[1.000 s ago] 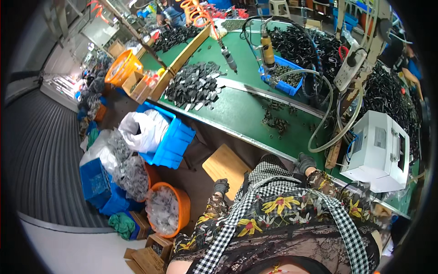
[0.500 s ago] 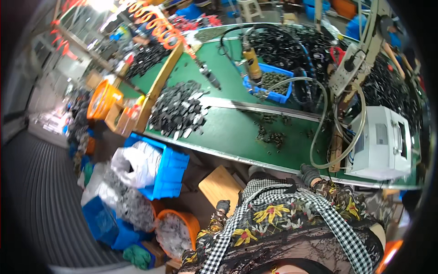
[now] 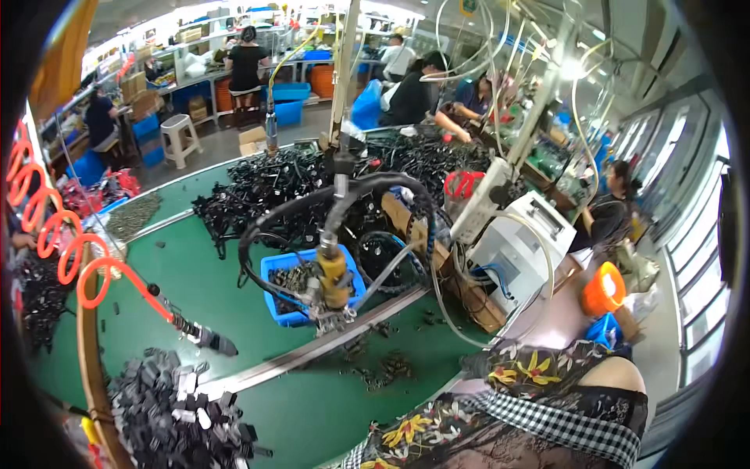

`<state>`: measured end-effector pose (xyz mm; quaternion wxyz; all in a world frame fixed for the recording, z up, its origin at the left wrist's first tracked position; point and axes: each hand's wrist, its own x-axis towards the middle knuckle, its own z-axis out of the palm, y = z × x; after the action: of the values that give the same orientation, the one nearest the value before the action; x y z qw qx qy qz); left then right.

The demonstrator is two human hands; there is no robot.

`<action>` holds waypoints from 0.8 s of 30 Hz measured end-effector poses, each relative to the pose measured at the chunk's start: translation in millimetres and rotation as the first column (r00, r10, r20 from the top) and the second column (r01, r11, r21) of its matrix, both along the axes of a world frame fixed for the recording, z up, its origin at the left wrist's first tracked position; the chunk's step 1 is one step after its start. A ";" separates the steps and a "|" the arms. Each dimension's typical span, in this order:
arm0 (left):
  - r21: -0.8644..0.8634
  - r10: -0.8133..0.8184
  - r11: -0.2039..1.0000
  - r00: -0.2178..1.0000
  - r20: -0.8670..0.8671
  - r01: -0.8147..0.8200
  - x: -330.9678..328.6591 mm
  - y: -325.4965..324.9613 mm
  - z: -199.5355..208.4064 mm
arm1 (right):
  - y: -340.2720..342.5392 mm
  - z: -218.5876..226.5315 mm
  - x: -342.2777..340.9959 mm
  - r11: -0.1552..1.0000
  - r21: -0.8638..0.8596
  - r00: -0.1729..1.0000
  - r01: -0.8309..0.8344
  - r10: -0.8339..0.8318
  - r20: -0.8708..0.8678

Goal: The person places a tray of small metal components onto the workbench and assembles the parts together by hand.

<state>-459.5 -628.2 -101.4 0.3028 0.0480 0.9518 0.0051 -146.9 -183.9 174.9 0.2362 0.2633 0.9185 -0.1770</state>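
Note:
My right hand (image 3: 474,365), in a dark grey glove, is at the near edge of the green worktable (image 3: 297,406). Its fingers are too small and blurred to make out. My left hand is out of the picture. Closest to the right hand on the tabletop is a scatter of small brownish metal pieces (image 3: 391,369). Farther off, a yellow-bodied tool (image 3: 333,279) on a stand hangs over a blue bin (image 3: 287,319) of small metal parts. At the left, a dark air driver (image 3: 209,339) dangles from an orange coiled hose (image 3: 98,270) above a heap of black plastic parts (image 3: 176,410).
A large heap of black parts (image 3: 273,187) covers the far side of the table. A white machine box (image 3: 519,246) with loose hoses stands at the right, by a slanted post (image 3: 539,94). Several people sit at benches beyond. An orange bucket (image 3: 603,289) stands right.
My view has swung up and to the right, bringing in the far room and windows. My left hand, low in the picture before, has gone out of it. The right hand stays by the table edge.

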 end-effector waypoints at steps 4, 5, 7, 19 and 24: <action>0.041 -0.003 0.999 0.999 0.041 0.001 -28.0 29.4 -12.9 | -0.5 7.5 6.4 0.993 0.027 0.989 0.115 -0.117 0.096; 0.047 0.003 0.999 0.999 0.046 -0.005 -32.4 26.7 -16.1 | -1.1 7.6 1.0 0.991 0.028 0.985 0.130 -0.132 0.109; 0.069 0.031 0.997 0.998 0.060 -0.035 -32.4 33.5 -21.2 | 4.7 10.2 -5.5 0.988 0.044 0.980 0.145 -0.149 0.129; 0.063 0.103 0.992 0.993 0.057 -0.107 -29.2 13.2 -27.6 | -6.9 -7.6 -5.4 0.979 0.001 0.968 0.205 -0.203 0.149; 0.082 0.122 0.989 0.991 0.048 -0.126 -22.3 18.1 -29.5 | -3.4 -8.2 1.0 0.977 0.003 0.964 0.215 -0.213 0.157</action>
<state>-481.8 -610.1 -130.8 0.3197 0.0013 0.9453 0.0655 -145.9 -187.3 166.6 0.2888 0.3723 0.8620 -0.1869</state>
